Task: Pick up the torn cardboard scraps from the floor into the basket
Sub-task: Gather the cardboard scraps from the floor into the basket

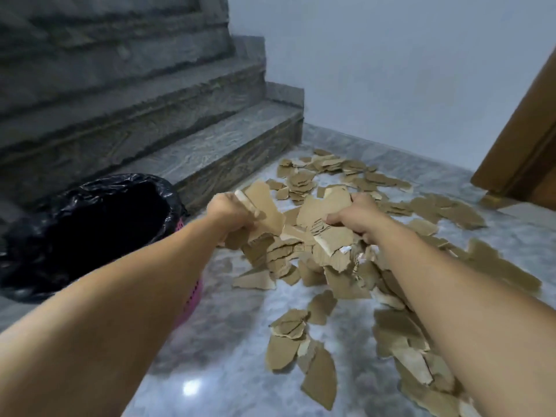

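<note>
Between both hands I hold a bundle of torn brown cardboard scraps (304, 233) above the floor. My left hand (230, 216) grips its left side, fingers curled round several pieces. My right hand (359, 218) grips the right side, thumb on top. To the left stands the pink basket (188, 299), lined with a black plastic bag (99, 224), its mouth open and dark inside. Many more scraps (304, 353) lie scattered on the marble floor, from near the far wall (328, 168) down to the lower right.
Grey stone stairs (150, 121) rise behind the basket at the left. A white wall closes the back. A brown wooden door frame (523, 152) stands at the right. The glossy marble floor (216, 371) shows between basket and scraps.
</note>
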The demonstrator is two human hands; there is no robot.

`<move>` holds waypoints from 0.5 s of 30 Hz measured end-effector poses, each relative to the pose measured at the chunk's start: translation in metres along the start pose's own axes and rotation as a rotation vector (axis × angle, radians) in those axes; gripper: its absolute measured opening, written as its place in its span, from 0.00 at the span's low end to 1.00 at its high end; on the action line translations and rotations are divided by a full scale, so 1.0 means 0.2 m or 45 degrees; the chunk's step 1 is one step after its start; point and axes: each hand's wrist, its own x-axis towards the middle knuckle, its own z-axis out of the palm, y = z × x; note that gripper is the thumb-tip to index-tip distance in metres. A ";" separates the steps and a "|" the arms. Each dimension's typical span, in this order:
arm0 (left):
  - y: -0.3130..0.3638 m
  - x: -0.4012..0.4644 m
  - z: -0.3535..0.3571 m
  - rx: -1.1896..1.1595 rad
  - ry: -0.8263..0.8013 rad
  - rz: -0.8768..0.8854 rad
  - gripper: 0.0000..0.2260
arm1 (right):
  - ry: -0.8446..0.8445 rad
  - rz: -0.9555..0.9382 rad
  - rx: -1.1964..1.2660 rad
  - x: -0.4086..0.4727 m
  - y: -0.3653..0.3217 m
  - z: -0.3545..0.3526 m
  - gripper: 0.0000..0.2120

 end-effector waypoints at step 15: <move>-0.09 -0.21 -1.15 0.215 0.291 -0.147 0.23 | -0.271 -0.393 -0.229 -0.26 -1.12 0.43 0.30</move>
